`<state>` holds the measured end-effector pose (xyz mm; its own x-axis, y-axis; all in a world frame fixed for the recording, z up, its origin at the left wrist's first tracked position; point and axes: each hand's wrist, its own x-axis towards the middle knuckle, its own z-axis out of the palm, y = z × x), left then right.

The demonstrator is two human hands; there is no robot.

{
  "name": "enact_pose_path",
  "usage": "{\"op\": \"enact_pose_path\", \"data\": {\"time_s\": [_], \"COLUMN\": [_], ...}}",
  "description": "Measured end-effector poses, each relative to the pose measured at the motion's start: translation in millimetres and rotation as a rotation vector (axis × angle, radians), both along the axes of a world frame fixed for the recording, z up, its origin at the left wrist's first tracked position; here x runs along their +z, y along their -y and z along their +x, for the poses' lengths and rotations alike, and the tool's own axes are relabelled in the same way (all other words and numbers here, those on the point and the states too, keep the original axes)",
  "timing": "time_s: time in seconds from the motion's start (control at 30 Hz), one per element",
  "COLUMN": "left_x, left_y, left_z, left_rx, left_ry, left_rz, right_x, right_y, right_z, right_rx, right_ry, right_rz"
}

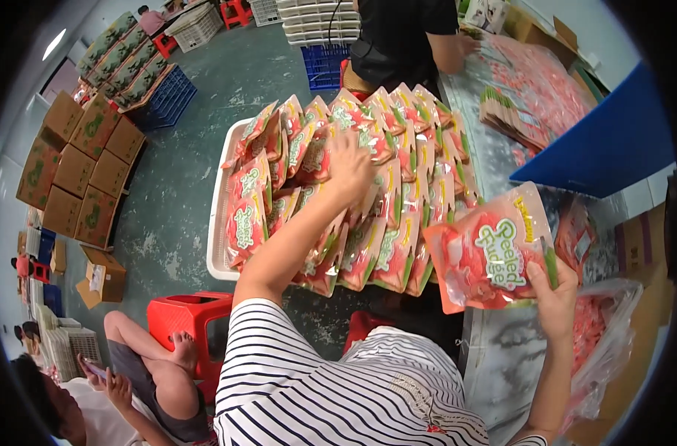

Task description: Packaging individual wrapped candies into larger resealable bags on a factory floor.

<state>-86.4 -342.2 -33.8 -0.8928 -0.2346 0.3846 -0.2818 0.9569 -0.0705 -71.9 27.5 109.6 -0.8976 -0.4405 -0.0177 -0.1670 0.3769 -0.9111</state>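
My right hand (555, 291) grips the lower right corner of a glossy pink candy pouch (494, 249), its front turned up, held over the edge of the metal table. Out over the rows of similar filled pouches (368, 245) stretches my left hand (347, 165). Its fingers are extended and slightly blurred, resting on or just above the pouches; no pouch is visibly gripped in them. The pouches stand tilted in overlapping rows in a white tray (219, 215), whose left rim shows.
Right of the tray runs a metal table (494, 338) with a blue panel (598, 141), flat pouches (509, 119) and a clear bag of pink pieces (595, 327). A person in black (405, 44) works ahead. Left are a red stool (178, 320), a seated person (123, 394) and stacked cartons (82, 167).
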Motion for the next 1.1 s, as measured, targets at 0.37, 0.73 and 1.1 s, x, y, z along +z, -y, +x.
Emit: {"op": "enact_pose_path", "data": {"time_s": [0.37,0.73,1.1], "left_x": [-31,1,-2], "left_y": [79,94,-76], "left_z": [16,27,21], "left_rx": [0.186,0.178,-0.588], "left_ry": [0.019,-0.233,-0.029], "left_rz": [0.279,0.429,0.367], "right_x": [-39,-129,-134], "right_y": [123,225,-10], "right_z": [-65,-80,8], "right_rx": [-0.022,0.192,-0.135], "right_ry": [0.125,0.209,0.4], "right_rz": [-0.307,-0.08,-0.211]}}
